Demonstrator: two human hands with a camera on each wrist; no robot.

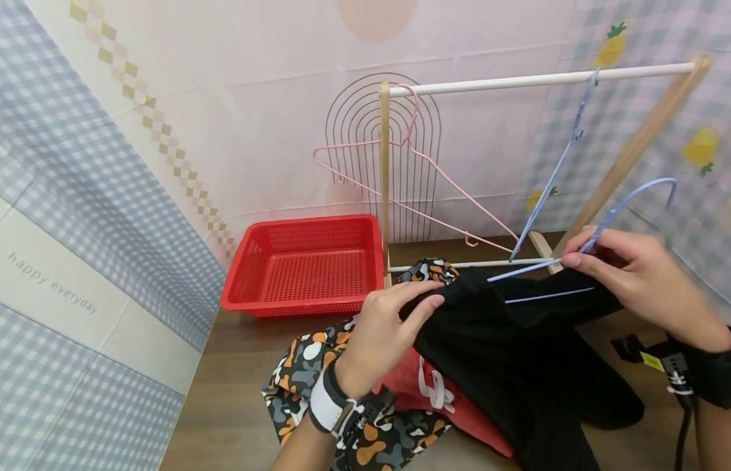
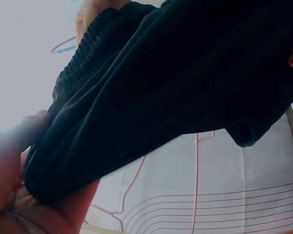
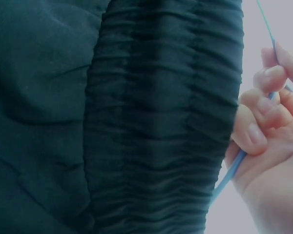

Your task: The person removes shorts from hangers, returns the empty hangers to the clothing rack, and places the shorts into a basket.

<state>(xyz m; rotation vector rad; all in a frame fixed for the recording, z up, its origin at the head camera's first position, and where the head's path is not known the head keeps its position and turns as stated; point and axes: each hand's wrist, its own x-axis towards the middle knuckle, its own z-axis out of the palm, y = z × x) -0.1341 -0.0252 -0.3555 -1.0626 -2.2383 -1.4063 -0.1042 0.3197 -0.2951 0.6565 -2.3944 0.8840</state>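
Observation:
In the head view, black elastic-waist pants [image 1: 506, 347] hang between my two hands. My left hand [image 1: 389, 327] pinches the left end of their waistband between thumb and fingers. My right hand [image 1: 642, 275] grips a blue wire hanger [image 1: 630, 196] just below its hook, with the hook pointing up and right. The hanger's lower part runs into the waist opening, and its far end is hidden by the black cloth. In the right wrist view the gathered waistband [image 3: 161, 117] fills the middle, beside the curled fingers [image 3: 256, 136] around the blue wire.
A red plastic basket [image 1: 303, 304] stands on the floor at the left. Behind my hands is a rack with a white rod [image 1: 536, 80], where a pink hanger [image 1: 442, 173] and a blue hanger [image 1: 553, 176] hang. Patterned cloth [image 1: 306, 360] and a red garment [image 1: 480, 425] lie below the pants.

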